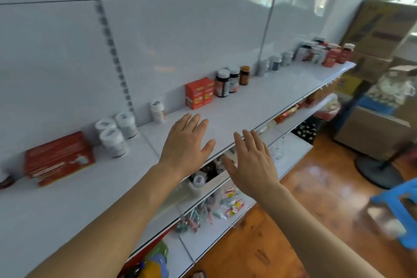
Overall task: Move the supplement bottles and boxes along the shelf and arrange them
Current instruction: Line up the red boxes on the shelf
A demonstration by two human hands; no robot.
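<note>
A blue plastic stool (pixel 397 201) stands on the wooden floor (pixel 316 187) at near right. Cardboard boxes (pixel 379 31) are stacked at far right.

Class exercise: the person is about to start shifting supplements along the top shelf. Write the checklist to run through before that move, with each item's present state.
1. Left hand free, fingers straight: ok.
2. Right hand free: ok.
3. Bare top shelf ahead of both hands: ok.
4. Red twin boxes upright by the back wall: ok.
5. Three white bottles upright, clustered: ok.
6. Labels all facing front: cannot tell, blurred.
</note>
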